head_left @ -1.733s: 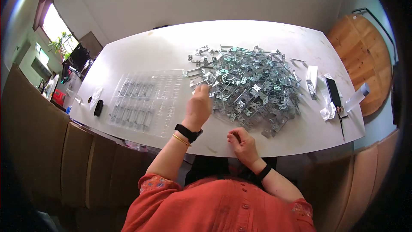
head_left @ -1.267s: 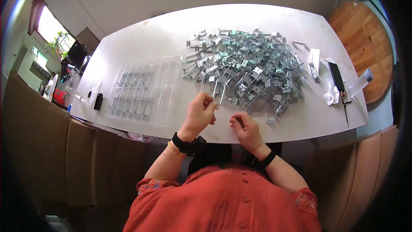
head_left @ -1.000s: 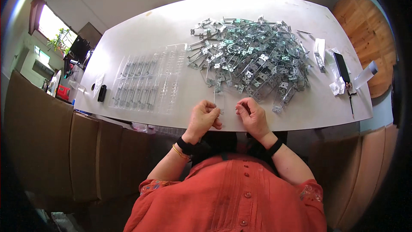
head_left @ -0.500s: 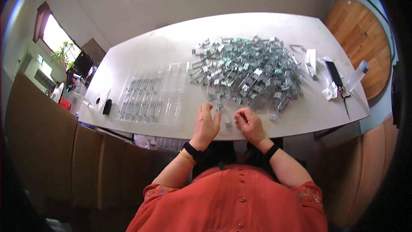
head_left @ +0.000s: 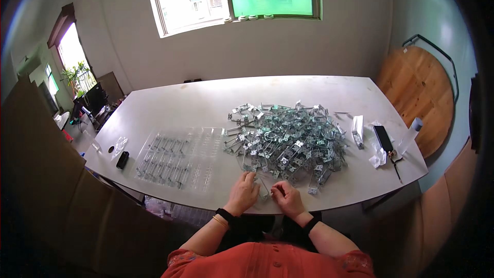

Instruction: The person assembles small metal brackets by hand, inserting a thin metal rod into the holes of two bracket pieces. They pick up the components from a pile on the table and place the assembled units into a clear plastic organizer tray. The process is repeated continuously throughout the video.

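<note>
My left hand [head_left: 244,194] is at the table's front edge, fingers bent and close together around the upper end of a thin metal rod with end brackets [head_left: 264,190]. That rod slants between my two hands, its lower bracket near the table edge. Just right of it, my right hand [head_left: 288,199] is closed in a pinch, thumb against forefinger; what sits between the fingertips is too small to make out. Beyond both hands lies a big heap of similar silvery bracketed rods [head_left: 293,144]. Left of the heap, a clear plastic tray [head_left: 206,146] has rows of these rods in its left part.
A small black object [head_left: 122,160] and a clear plastic bag [head_left: 119,145] lie at the table's left. On the right are a white packet [head_left: 357,131], a black device with a cord [head_left: 383,139] and a clear cylinder [head_left: 410,136]. A round wooden board [head_left: 419,98] leans by the wall.
The view has tilted up, so the window shows more and the table sits lower. My left hand's fingers have drawn closer together at the rod; my right hand stays pinched beside it.
</note>
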A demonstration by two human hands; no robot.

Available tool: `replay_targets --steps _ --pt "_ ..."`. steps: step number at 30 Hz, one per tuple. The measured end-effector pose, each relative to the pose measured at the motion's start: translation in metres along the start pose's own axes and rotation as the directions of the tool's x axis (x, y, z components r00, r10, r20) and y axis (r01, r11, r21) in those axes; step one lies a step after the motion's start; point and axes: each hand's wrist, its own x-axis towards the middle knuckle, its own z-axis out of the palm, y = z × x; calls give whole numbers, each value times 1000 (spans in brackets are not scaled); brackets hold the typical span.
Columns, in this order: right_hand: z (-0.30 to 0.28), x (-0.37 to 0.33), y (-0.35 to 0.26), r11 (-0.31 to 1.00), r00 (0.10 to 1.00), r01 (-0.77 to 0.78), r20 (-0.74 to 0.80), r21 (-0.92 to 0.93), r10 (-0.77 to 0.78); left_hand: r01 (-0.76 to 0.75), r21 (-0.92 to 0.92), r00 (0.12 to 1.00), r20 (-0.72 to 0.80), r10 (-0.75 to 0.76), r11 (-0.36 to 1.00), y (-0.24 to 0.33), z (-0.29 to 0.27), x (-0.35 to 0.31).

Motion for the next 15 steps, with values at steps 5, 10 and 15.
replay_targets --steps 5,10,15 --pt "2 -1 2 1000 1000 -3 -7 5 3 75 -6 997 13 -75 997 0 -1 -5" --pt "1 0 3 1000 1000 0 1 2 0 61 -56 998 -25 -62 997 -12 8 -6" --pt "1 1 -1 1000 1000 -24 6 -13 24 90 -153 993 -65 -100 984 -24 14 -9"
